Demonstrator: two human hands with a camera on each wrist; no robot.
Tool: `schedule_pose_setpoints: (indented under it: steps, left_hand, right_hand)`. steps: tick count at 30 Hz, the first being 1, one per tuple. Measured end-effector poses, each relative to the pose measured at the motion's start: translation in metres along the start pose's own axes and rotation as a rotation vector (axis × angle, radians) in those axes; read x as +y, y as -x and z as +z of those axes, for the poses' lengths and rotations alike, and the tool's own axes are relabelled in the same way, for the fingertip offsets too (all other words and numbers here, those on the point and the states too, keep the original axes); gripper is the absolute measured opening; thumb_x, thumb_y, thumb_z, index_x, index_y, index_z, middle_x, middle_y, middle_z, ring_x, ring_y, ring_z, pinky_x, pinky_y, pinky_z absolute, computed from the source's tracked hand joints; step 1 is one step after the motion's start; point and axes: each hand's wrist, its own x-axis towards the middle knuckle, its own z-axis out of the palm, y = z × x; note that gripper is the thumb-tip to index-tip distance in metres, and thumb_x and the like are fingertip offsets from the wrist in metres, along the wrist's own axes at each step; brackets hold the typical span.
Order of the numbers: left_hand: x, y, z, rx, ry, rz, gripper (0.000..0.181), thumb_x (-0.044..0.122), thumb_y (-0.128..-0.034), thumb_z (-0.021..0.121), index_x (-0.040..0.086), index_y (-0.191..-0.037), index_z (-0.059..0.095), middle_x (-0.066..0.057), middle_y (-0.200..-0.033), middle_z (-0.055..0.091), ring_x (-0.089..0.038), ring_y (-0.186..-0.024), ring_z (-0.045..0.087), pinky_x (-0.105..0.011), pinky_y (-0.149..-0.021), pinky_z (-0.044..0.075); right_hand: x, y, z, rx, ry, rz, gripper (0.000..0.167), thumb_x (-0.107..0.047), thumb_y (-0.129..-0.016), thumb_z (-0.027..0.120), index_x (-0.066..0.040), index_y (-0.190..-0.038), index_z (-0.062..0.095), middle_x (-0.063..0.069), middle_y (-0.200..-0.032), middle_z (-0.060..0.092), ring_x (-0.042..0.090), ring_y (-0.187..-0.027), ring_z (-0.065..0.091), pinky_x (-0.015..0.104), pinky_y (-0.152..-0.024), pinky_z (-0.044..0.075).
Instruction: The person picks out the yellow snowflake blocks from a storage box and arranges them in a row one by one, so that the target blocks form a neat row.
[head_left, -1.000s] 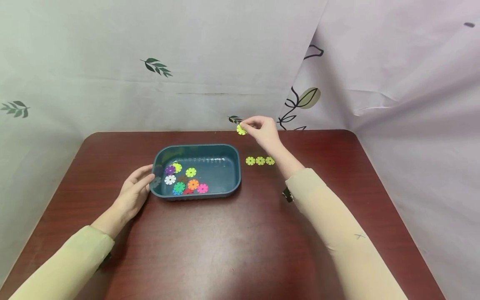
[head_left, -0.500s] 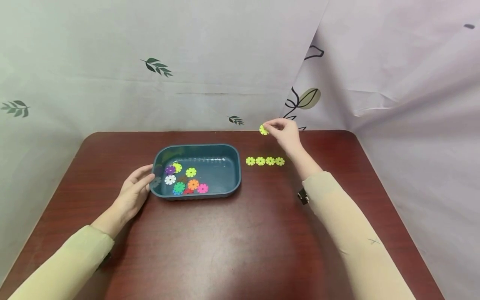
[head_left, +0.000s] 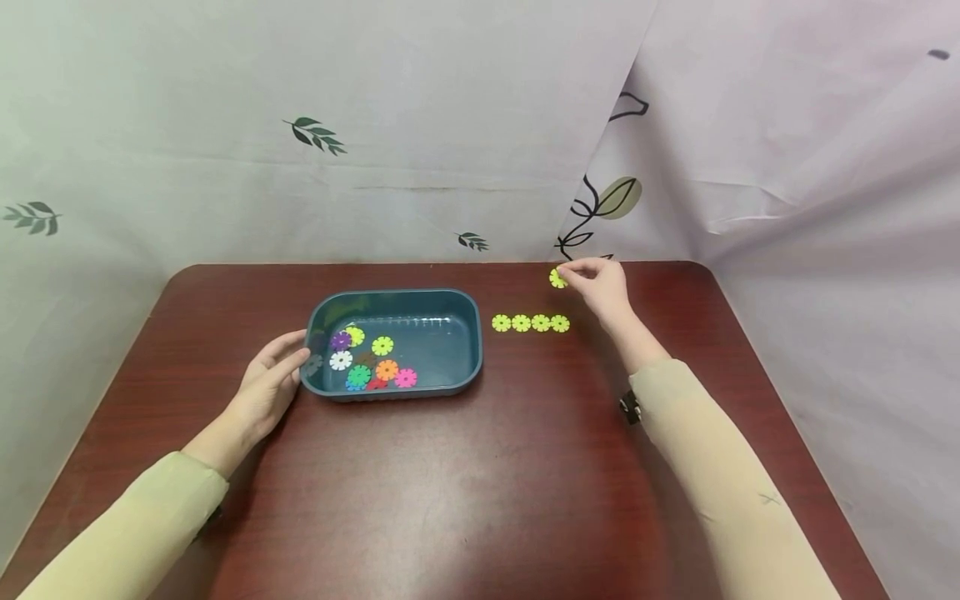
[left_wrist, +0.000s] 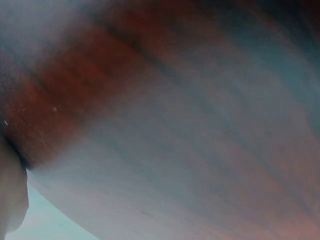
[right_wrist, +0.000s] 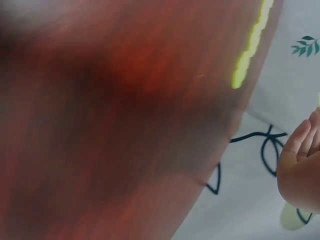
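In the head view, my right hand (head_left: 603, 287) pinches a yellow snowflake building disc (head_left: 557, 277) between thumb and fingertips, above the table's far side. Below it several yellow snowflake discs (head_left: 531, 323) lie in a straight row, edges touching or almost touching. My left hand (head_left: 266, 387) holds the left end of a dark blue-green tray (head_left: 450, 392), its thumb at the rim. Part of its fingers is hidden behind the tray wall. The right wrist view shows the right hand (right_wrist: 302, 160) at its edge and the row as a yellow strip (right_wrist: 250, 47). The left wrist view is mostly blurred.
Inside the tray lie loose discs: yellow (head_left: 382, 345), purple (head_left: 341, 340), white (head_left: 341, 360), green (head_left: 358, 376), orange (head_left: 387, 370), pink (head_left: 406, 378) and others partly covered. A leaf-printed cloth (head_left: 420, 133) hangs behind the reddish-brown table (head_left: 435, 500).
My right hand has moved right and, lately, a little lower with its yellow disc. The row's rightmost disc, earlier hidden behind the arm, now shows. Left hand and tray have stayed put.
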Motion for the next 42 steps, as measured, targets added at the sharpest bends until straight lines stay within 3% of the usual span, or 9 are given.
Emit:
schedule_pose_setpoints:
  steps: [4, 10, 13, 18, 29, 36, 42]
  left_hand:
    - [0.000, 0.000, -0.001, -0.008, 0.011, 0.003, 0.033, -0.007, -0.1072, 0.050, 0.014, -0.119, 0.074, 0.003, -0.116, 0.077, -0.007, -0.103, 0.071, -0.018, -0.093, 0.054]
    - [0.000, 0.000, -0.001, -0.007, 0.002, -0.004, 0.032, -0.006, -0.1074, 0.051, 0.013, -0.120, 0.073, 0.003, -0.117, 0.077, -0.007, -0.104, 0.071, -0.018, -0.094, 0.054]
    - [-0.001, 0.000, -0.001, -0.006, 0.004, -0.011, 0.032, -0.006, -0.1073, 0.051, 0.012, -0.121, 0.073, 0.003, -0.117, 0.076, -0.007, -0.104, 0.071, -0.018, -0.094, 0.055]
    - [-0.001, 0.000, -0.001, -0.002, 0.004, -0.013, 0.032, -0.006, -0.1074, 0.051, 0.013, -0.121, 0.073, 0.003, -0.117, 0.076, -0.008, -0.104, 0.071, -0.018, -0.093, 0.055]
    - [0.000, 0.000, -0.001, 0.000, 0.006, -0.007, 0.031, -0.005, -0.1071, 0.052, 0.014, -0.119, 0.073, 0.004, -0.115, 0.076, -0.008, -0.103, 0.070, -0.018, -0.093, 0.054]
    - [0.000, 0.000, 0.000, 0.000, 0.011, -0.006, 0.031, -0.006, -0.1072, 0.052, 0.013, -0.120, 0.073, 0.004, -0.116, 0.076, -0.008, -0.104, 0.070, -0.018, -0.094, 0.054]
    - [0.000, 0.000, 0.000, 0.003, 0.007, -0.012, 0.032, -0.006, -0.1074, 0.051, 0.014, -0.120, 0.073, 0.004, -0.116, 0.076, -0.008, -0.103, 0.071, -0.018, -0.093, 0.054]
  right_hand:
    - [0.011, 0.003, -0.005, -0.006, 0.047, 0.026, 0.029, -0.023, -0.098, 0.078, 0.001, -0.113, 0.080, 0.007, -0.104, 0.077, -0.001, -0.076, 0.065, 0.015, -0.071, 0.051]
    - [0.026, 0.007, -0.010, -0.024, 0.093, 0.068, 0.029, -0.024, -0.097, 0.079, 0.001, -0.112, 0.080, -0.018, -0.078, 0.071, -0.003, -0.073, 0.063, 0.015, -0.067, 0.049]
    - [0.033, 0.009, -0.013, -0.046, 0.109, 0.081, 0.029, -0.024, -0.097, 0.079, 0.001, -0.112, 0.080, -0.021, -0.074, 0.070, -0.002, -0.073, 0.065, 0.015, -0.068, 0.050]
    - [0.041, 0.013, -0.018, -0.095, 0.133, 0.088, 0.028, -0.022, -0.098, 0.078, 0.002, -0.113, 0.080, -0.013, -0.078, 0.076, 0.003, -0.074, 0.069, 0.018, -0.070, 0.054]
    - [0.049, 0.018, -0.026, -0.183, 0.204, 0.117, 0.029, -0.022, -0.098, 0.078, 0.003, -0.113, 0.079, -0.005, -0.085, 0.080, -0.001, -0.071, 0.065, 0.018, -0.069, 0.051]
    - [0.055, 0.017, -0.027, -0.214, 0.331, 0.061, 0.025, -0.021, -0.099, 0.077, 0.001, -0.109, 0.081, 0.014, -0.098, 0.083, 0.002, -0.073, 0.062, 0.024, -0.075, 0.049]
    - [0.057, 0.017, -0.027, -0.241, 0.355, 0.026, 0.022, -0.018, -0.099, 0.077, 0.001, -0.107, 0.081, 0.019, -0.102, 0.081, 0.006, -0.080, 0.063, 0.027, -0.080, 0.049]
